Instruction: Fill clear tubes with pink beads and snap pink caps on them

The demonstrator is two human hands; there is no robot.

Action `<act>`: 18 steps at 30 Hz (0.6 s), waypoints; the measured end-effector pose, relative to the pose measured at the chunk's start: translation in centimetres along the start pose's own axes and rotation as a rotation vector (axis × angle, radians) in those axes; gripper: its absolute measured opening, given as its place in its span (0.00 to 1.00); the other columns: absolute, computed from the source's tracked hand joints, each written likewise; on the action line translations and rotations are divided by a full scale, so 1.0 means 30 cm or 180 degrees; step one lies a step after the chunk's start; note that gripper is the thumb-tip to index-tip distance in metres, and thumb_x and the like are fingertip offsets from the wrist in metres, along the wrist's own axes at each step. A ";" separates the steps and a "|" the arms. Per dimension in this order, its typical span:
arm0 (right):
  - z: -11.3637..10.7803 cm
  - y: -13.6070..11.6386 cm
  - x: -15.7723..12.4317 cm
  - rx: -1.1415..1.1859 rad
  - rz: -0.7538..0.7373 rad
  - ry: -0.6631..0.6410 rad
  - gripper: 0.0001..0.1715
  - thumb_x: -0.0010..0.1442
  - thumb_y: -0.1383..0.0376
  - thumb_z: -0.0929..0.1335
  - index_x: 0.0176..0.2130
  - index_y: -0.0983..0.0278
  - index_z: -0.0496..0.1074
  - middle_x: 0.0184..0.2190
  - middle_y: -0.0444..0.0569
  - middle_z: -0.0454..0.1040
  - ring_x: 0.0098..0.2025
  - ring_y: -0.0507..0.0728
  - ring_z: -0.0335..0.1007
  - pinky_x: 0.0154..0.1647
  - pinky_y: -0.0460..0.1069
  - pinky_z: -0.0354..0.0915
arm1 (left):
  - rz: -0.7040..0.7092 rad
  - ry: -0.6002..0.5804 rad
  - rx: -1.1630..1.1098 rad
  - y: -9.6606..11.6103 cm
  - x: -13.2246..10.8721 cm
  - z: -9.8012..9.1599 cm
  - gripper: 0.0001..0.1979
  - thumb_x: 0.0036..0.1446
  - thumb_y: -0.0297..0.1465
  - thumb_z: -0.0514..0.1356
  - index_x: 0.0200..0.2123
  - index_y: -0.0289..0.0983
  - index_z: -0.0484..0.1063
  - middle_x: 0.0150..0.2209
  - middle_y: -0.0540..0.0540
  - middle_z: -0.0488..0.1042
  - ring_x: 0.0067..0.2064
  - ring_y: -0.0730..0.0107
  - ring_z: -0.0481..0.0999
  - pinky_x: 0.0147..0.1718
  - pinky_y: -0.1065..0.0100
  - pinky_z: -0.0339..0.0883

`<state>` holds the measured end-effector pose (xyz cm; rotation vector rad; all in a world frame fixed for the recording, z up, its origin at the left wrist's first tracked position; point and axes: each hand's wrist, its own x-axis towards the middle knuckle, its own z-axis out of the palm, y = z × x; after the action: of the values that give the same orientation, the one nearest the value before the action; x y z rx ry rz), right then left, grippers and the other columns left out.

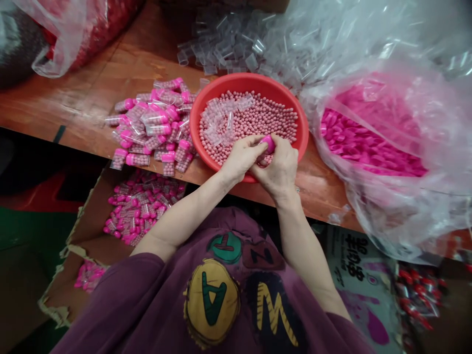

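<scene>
Over the near side of a red bowl (194,115), my two hands meet around a small tube with a pink cap (268,143). My left hand (241,156) is closed, its thumb and fingertips pressed against the cap from the left. Wrapped round the tube from the right is my right hand (280,164), which hides most of its body. The bowl holds many pink beads (263,115). On the beads at the left of the bowl lie several clear open tubes (217,123).
Left of the bowl is a pile of capped bead tubes (155,123). Below it, a cardboard box (86,231) holds more. Clear tubes (236,44) are heaped behind. To the right, a plastic bag (368,196) contains pink caps (372,142). A bag with red contents (99,29) stands far left.
</scene>
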<state>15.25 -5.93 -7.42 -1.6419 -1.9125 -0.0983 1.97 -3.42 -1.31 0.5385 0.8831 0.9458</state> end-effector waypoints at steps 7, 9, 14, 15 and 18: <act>0.006 0.005 -0.013 0.0102 0.0056 0.0005 0.39 0.64 0.51 0.73 0.68 0.63 0.67 0.58 0.64 0.81 0.58 0.73 0.81 0.58 0.68 0.75 | -0.0010 0.0048 -0.0089 0.001 -0.006 0.000 0.06 0.73 0.19 0.64 0.43 0.34 0.78 0.31 0.55 0.77 0.26 0.80 0.72 0.31 0.74 0.71; 0.008 0.001 -0.021 0.0183 0.0107 -0.0012 0.46 0.64 0.52 0.73 0.73 0.64 0.62 0.64 0.67 0.78 0.62 0.74 0.79 0.60 0.69 0.76 | -0.0004 0.0070 -0.0066 -0.002 0.000 -0.004 0.05 0.73 0.19 0.64 0.44 0.34 0.78 0.32 0.54 0.78 0.27 0.80 0.73 0.32 0.74 0.71; 0.010 -0.007 -0.036 0.0096 0.0119 0.0044 0.49 0.67 0.52 0.71 0.77 0.66 0.58 0.70 0.71 0.73 0.73 0.77 0.71 0.71 0.74 0.71 | 0.0201 -0.0015 0.0038 -0.031 0.027 -0.028 0.05 0.72 0.23 0.67 0.49 0.34 0.79 0.42 0.48 0.86 0.34 0.77 0.79 0.37 0.73 0.77; 0.009 -0.010 -0.037 0.0040 0.0099 0.0041 0.47 0.67 0.53 0.71 0.77 0.67 0.59 0.70 0.71 0.73 0.73 0.77 0.70 0.74 0.75 0.69 | 0.0302 0.0003 0.0097 -0.041 0.033 -0.033 0.06 0.71 0.23 0.68 0.50 0.34 0.79 0.44 0.47 0.87 0.37 0.75 0.82 0.41 0.72 0.78; -0.002 -0.021 -0.035 -0.0075 0.0067 -0.0031 0.44 0.69 0.57 0.69 0.76 0.69 0.61 0.69 0.72 0.73 0.73 0.78 0.70 0.76 0.76 0.65 | 0.0625 0.0049 0.0385 -0.072 0.054 -0.047 0.10 0.68 0.24 0.71 0.51 0.34 0.81 0.47 0.45 0.88 0.48 0.68 0.87 0.55 0.66 0.81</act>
<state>14.73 -7.02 -7.68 -1.6804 -1.9078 -0.1050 2.26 -3.07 -4.32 0.7325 0.9169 1.0800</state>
